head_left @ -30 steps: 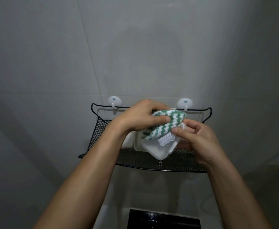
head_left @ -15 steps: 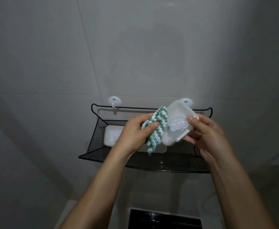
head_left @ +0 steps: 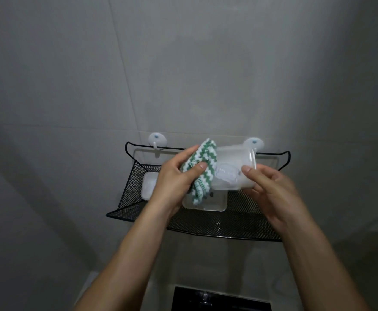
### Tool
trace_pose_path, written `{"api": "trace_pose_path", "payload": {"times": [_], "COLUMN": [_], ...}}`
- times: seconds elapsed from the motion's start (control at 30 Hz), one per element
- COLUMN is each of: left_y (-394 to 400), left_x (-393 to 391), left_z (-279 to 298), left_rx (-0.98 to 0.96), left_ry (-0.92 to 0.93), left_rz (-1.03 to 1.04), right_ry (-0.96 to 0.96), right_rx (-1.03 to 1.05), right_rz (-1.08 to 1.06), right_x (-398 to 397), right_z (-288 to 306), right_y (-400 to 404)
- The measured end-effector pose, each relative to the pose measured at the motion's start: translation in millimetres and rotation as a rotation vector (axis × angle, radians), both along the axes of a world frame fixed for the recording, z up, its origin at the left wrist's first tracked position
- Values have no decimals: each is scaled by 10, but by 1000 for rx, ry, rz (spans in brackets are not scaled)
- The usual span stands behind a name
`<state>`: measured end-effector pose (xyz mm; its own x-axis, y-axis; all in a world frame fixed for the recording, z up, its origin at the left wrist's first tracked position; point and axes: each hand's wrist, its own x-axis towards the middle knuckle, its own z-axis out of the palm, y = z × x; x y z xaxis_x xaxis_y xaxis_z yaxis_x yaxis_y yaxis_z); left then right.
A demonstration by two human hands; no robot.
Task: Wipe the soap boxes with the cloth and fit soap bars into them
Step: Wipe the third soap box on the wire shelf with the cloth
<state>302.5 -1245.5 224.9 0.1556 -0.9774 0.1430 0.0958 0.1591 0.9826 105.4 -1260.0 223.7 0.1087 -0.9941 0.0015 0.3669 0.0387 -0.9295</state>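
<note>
My right hand [head_left: 271, 191] grips a translucent white soap box part [head_left: 235, 167], held tilted above the black mesh shelf [head_left: 206, 223]. My left hand [head_left: 174, 182] holds a green-and-white zigzag cloth [head_left: 202, 169] and presses it against the left side of that box part. Another soap box part [head_left: 208, 202] lies on the shelf below the cloth. A third white box [head_left: 148, 185] lies at the shelf's left end, partly hidden by my left hand. No soap bar is visible.
The shelf hangs from two white wall hooks [head_left: 157, 140] [head_left: 253, 142] on a grey tiled wall. A dark rectangular object [head_left: 219, 299] sits below at the bottom edge of the view.
The box part was turned from lying low over the shelf to held higher and tilted. The cloth moved from on top of it to its left side.
</note>
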Motion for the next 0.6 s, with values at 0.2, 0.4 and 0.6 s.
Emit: {"api": "trace_pose_path", "payload": {"times": [0.2,0.4,0.6], "left_y": [-9,-64,-65], "left_x": [289,273,296], "left_z": [313,353,250], "left_rx": [-148,-131,-44], "left_ry": [-600,-797,-754], "left_rz": [-270,-360,-258], "right_ry": [383,503,371], "right_rx": [52,30,82], "right_rz": [263,355,270], "right_x": [-264,-291,-208], "right_z": [130,141,60], "right_y": [-154,-164,-137]}}
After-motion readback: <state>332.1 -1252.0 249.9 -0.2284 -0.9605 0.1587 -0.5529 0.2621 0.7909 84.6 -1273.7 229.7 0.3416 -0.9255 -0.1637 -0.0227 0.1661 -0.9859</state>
